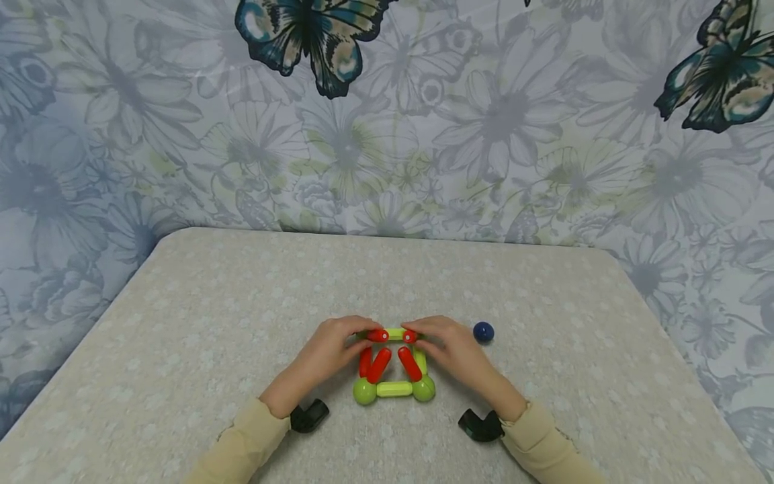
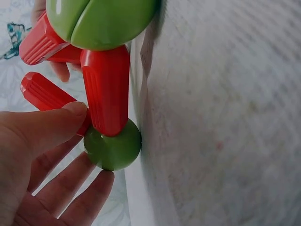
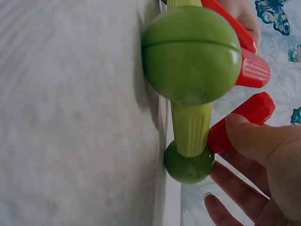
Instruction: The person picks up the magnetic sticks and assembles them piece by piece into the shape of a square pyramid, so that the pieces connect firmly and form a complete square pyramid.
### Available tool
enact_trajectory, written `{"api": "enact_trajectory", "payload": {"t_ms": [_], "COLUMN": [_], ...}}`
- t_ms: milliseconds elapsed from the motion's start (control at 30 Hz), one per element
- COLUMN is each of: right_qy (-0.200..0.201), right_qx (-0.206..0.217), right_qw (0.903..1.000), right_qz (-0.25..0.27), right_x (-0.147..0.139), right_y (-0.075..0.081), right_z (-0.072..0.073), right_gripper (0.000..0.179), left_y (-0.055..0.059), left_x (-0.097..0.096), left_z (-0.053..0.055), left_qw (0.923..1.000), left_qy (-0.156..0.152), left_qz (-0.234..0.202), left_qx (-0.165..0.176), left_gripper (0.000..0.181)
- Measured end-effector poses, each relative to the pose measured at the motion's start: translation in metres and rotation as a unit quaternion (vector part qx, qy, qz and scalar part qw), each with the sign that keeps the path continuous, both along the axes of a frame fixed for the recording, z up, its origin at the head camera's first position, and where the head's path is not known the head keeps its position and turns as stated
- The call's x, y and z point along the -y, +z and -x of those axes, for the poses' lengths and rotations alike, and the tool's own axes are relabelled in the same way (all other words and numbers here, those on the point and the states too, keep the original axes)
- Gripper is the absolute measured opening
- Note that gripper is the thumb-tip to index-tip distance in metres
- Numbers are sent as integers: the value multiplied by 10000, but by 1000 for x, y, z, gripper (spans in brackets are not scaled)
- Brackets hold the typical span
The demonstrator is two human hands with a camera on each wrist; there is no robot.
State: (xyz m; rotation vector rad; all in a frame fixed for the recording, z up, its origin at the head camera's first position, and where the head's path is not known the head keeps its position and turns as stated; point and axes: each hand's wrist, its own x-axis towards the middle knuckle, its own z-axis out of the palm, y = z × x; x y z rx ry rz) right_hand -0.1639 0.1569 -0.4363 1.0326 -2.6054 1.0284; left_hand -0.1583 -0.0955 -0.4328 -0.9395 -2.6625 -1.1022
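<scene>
A square of green balls and rods lies on the table, with yellow-green rods along its near, far and right sides and a red rod [image 2: 106,89] on its left. Two red sticks [image 1: 379,365] slant up and inward from the near balls [image 1: 365,391]. At the far left corner my left hand [image 1: 335,346] pinches another red stick [image 2: 44,92], its fingers against the green ball [image 2: 113,148]. My right hand [image 1: 456,349] likewise pinches a red stick [image 3: 242,122] at the far right green ball [image 3: 188,162]. The sticks' lower ends are partly hidden.
A dark blue ball [image 1: 483,332] lies just right of my right hand. Black curved wrist pieces [image 1: 310,416] show beside both wrists. The table [image 1: 242,282] has a pale patterned cover, and a flowered fabric [image 1: 387,134] rises behind its far edge.
</scene>
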Motion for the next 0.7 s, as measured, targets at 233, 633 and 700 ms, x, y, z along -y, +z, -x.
{"api": "enact_trajectory", "payload": {"t_ms": [233, 633, 700], "right_qy": [-257, -386, -767], "right_qx": [-162, -202, -30], "right_qw": [9992, 9952, 9903], "right_qz": [-247, -874, -1156], "right_x": [5, -22, -41], "right_y": [1, 23, 30], "right_z": [-3, -2, 1], "right_gripper": [35, 49, 49], "left_y": [-1, -5, -5], "left_x": [0, 2, 2], "left_z": [-1, 0, 0], "left_qw": [10000, 9996, 9997], "left_qy": [27, -48, -32], "left_qz": [-32, -1, 7], "left_qx": [-63, -261, -239], "left_gripper": [32, 32, 32]}}
